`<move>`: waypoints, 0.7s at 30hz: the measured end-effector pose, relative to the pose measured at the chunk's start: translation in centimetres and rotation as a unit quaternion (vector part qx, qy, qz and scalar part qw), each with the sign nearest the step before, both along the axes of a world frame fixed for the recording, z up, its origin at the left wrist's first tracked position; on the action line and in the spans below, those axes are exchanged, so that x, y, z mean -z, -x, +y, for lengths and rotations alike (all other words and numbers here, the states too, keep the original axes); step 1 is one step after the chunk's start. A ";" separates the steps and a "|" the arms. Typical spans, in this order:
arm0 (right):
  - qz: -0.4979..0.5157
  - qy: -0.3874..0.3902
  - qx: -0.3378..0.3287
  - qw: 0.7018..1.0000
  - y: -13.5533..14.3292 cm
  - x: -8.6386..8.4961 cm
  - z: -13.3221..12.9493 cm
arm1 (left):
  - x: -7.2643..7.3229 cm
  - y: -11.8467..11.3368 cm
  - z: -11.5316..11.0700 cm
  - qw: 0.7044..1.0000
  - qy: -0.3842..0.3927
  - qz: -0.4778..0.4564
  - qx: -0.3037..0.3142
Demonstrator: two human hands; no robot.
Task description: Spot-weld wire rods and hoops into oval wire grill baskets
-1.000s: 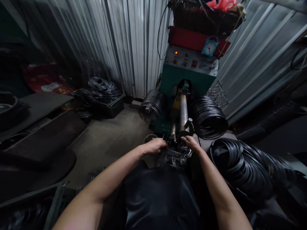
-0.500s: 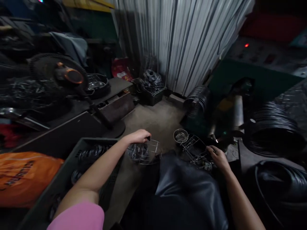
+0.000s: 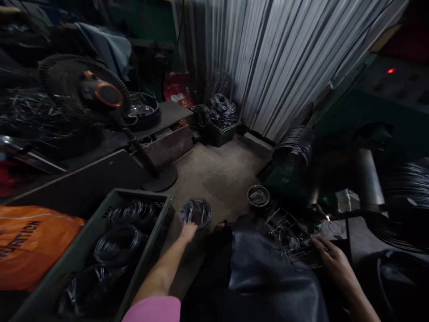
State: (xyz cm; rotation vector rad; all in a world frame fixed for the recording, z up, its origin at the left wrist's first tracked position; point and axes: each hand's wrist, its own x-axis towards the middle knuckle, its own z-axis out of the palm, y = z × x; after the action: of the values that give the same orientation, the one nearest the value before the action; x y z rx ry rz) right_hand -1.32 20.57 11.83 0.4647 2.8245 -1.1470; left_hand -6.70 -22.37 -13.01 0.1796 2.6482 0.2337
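On the floor left of my knees lies a round bundle of thin metal wire with straight wire pieces across it. My left hand reaches down to its near edge, fingers closed on the wire pieces. To my right, my right hand is beside a welded wire grid, with its fingers bent together at a small dark thing that I cannot make out. More wire parts lie under the grid in shadow. A round metal bowl stands just beyond the grid. A dark apron covers my lap.
At left are a green crate of wire rings and an orange sack. A fan stands beyond. A bin of wire coils sits by the corrugated wall. A metal cylinder and large wire coils are at right.
My left hand has moved down and nearer to me, onto the round wire bundle. The grid that was under it no longer shows there. The view has turned left and down.
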 end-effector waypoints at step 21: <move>0.076 0.217 0.216 0.949 -10.3 4.7 -2.9 | -17.0 -5.3 18.3 0.546 -0.829 -0.074 -0.093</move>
State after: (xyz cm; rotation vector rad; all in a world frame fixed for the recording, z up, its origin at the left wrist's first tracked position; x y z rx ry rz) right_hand 8.97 17.62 7.12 1.0214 2.5274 -1.8976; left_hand -1.36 -4.12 4.00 0.3931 1.2872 2.5281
